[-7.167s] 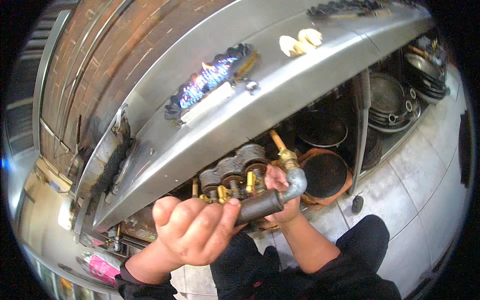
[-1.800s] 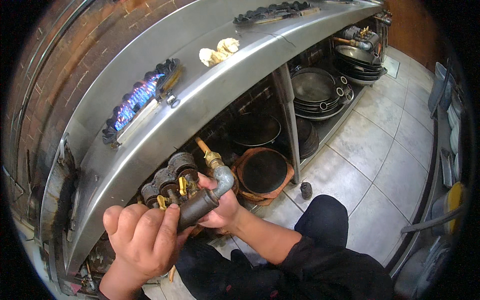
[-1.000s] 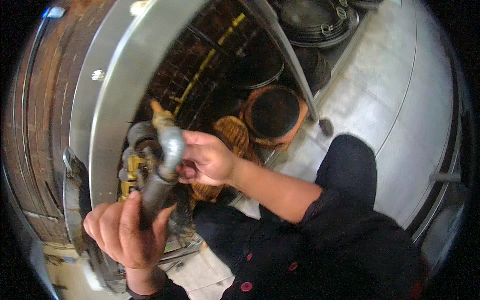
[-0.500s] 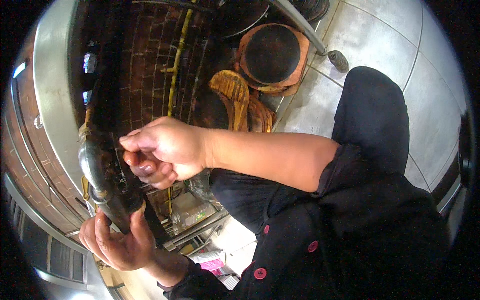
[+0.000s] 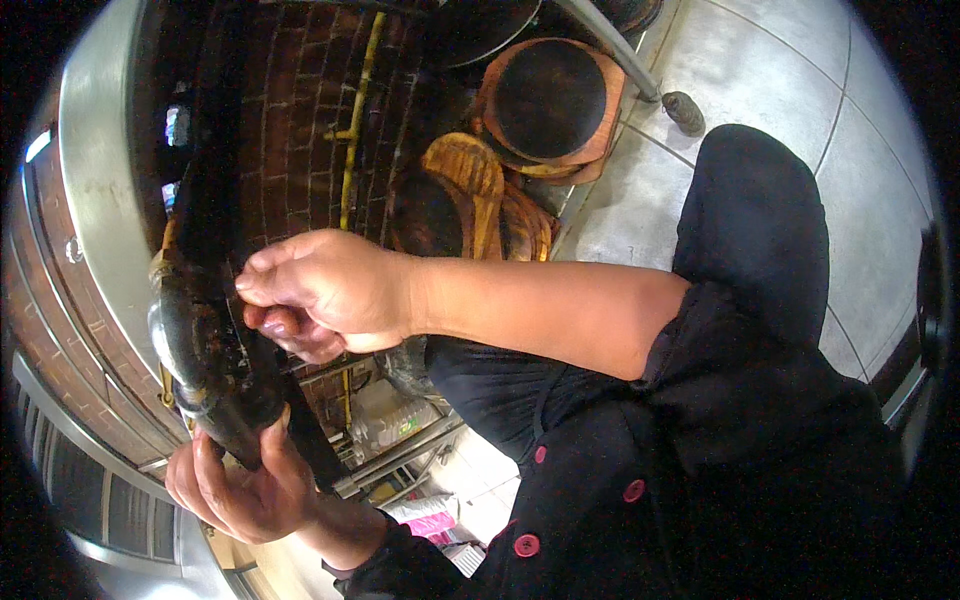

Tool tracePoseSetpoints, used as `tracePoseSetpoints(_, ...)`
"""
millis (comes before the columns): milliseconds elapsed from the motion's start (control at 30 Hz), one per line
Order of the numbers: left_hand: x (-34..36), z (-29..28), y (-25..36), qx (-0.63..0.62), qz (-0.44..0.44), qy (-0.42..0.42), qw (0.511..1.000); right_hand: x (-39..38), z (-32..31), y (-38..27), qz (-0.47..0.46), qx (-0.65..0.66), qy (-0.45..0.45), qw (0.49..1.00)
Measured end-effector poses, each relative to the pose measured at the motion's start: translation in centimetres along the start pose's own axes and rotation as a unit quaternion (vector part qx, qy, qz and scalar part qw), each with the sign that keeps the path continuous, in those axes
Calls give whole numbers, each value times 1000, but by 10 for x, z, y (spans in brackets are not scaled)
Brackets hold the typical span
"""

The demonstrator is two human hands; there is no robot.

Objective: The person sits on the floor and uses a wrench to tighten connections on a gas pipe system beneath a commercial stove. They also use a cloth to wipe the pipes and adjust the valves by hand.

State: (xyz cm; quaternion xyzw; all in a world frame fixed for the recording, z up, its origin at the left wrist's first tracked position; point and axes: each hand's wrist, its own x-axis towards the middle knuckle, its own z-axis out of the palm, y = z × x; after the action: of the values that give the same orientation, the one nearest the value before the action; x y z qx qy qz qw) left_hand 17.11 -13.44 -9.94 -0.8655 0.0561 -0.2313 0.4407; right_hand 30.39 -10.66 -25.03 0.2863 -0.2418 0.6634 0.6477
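Note:
My left hand (image 5: 240, 480) is wrapped round the lower end of a dark metal pipe (image 5: 245, 430). The pipe joins a grey metal elbow (image 5: 185, 340), with a brass-coloured fitting (image 5: 165, 270) above it and a small brass lever (image 5: 168, 385) partly visible at its left. My right hand (image 5: 310, 295) is just right of the elbow, its fingers curled and their tips dark and greasy against the shadowed underside of the assembly. Whether those fingers hold a small part, I cannot make out.
A steel counter edge (image 5: 100, 200) runs along the left. Behind are brickwork (image 5: 290, 130) with a yellow pipe (image 5: 350, 180), stacked round griddles on wooden boards (image 5: 590, 150), wooden paddles (image 5: 480, 200) and a steel leg (image 5: 610, 40). A small dark object (image 5: 683, 112) stands on the tiled floor.
Over the last second the view has tipped toward the space under the counter, and my right hand has come into fuller view beside the elbow. In the last half second both hands barely shifted.

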Motion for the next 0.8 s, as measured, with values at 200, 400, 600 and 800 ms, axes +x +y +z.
tracePoseSetpoints(200,-1,1,0,5,5,10,1000,-2,-5,-8,17,-86,12,996)
tracePoseSetpoints(400,-2,2,2,10,-4,7,1000,-1,-4,-13,-93,-269,22,958)
tracePoseSetpoints(600,0,2,3,3,-13,9,1000,1,-2,-1,-63,-87,3,994)
tracePoseSetpoints(800,1,-1,4,0,-17,-1,1000,-5,8,1,11,52,4,999)
